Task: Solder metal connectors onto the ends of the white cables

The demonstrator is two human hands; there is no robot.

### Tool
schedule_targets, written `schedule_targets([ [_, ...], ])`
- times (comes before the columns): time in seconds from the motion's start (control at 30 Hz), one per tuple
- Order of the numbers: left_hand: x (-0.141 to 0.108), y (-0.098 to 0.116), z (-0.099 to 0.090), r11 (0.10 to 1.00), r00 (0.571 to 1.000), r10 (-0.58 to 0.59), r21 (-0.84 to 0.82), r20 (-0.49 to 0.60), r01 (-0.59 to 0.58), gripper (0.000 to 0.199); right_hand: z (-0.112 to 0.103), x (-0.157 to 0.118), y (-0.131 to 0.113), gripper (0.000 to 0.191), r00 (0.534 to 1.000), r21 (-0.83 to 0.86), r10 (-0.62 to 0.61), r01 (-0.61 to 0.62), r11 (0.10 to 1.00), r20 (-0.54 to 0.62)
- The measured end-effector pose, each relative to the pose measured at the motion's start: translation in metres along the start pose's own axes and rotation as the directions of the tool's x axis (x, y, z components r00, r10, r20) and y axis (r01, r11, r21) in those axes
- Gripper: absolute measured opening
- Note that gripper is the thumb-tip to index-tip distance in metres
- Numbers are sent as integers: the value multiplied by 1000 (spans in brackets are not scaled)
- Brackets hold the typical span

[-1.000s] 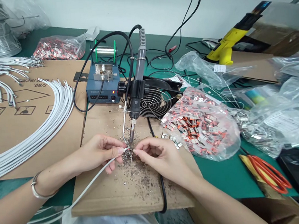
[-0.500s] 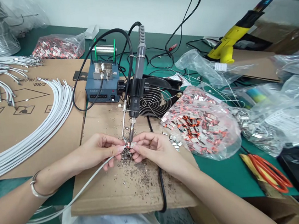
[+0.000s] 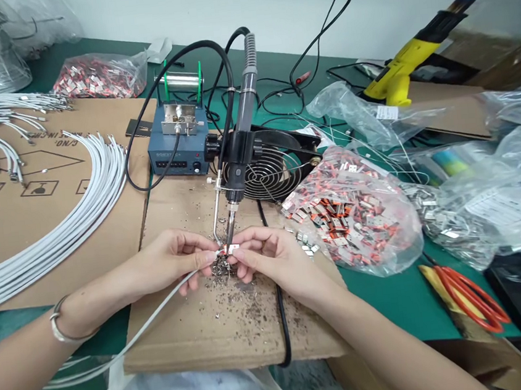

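Note:
My left hand (image 3: 179,262) pinches a white cable (image 3: 154,314) close to its end, and the rest of it trails down to the lower left. Facing it, my right hand (image 3: 267,256) grips a small metal USB connector (image 3: 234,248) between thumb and fingers. The cable end and the connector meet right at the tip of a soldering iron (image 3: 230,223), which is clamped point-down in a stand. A thin metal feed tube (image 3: 217,215) ends beside that tip. Exactly where wire and connector touch is too small to make out.
Behind stand a blue solder feeder (image 3: 176,145) and a black fan (image 3: 276,171). A bag of connectors (image 3: 361,221) lies right, near red-handled pliers (image 3: 474,300). Bundled white cables (image 3: 98,206) lie left on cardboard. A yellow heat gun (image 3: 402,65) rests at the back right.
The view has shifted slightly. Both hands keep their grips at the iron's tip, and the connector has tilted a little, showing more of its face.

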State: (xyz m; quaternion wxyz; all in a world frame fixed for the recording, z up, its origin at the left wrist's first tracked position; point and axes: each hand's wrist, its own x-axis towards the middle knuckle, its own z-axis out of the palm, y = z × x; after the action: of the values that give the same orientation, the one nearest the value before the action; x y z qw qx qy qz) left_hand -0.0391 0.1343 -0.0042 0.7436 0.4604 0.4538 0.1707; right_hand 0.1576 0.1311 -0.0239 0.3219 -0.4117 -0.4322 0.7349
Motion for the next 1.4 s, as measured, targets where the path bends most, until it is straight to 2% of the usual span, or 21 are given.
schedule_targets([
  [0.47, 1, 0, -3, 993, 998, -15, -114, 56, 21, 25, -5, -1, -1, 20, 998, 26, -48, 47, 999, 44],
  [0.7, 2, -3, -1, 1000, 1000, 6, -7, 20, -6, 23, -1, 0, -2, 22, 999, -48, -41, 40, 998, -20],
  [0.9, 3, -5, -2, 1000, 1000, 20, 13, 20, -20, 22, 1, -1, -4, 23, 998, -102, -14, 8, 995, -66],
  [1.03, 3, -4, -3, 997, 998, 49, 51, 25, -50, 20, 0, -1, -4, 23, 999, -114, 3, -9, 993, -51],
  [1.4, 2, 8, -3, 981, 1000, 5, 196, 23, -9, 22, -4, 0, -3, 28, 1000, -142, -7, 7, 990, -2],
])
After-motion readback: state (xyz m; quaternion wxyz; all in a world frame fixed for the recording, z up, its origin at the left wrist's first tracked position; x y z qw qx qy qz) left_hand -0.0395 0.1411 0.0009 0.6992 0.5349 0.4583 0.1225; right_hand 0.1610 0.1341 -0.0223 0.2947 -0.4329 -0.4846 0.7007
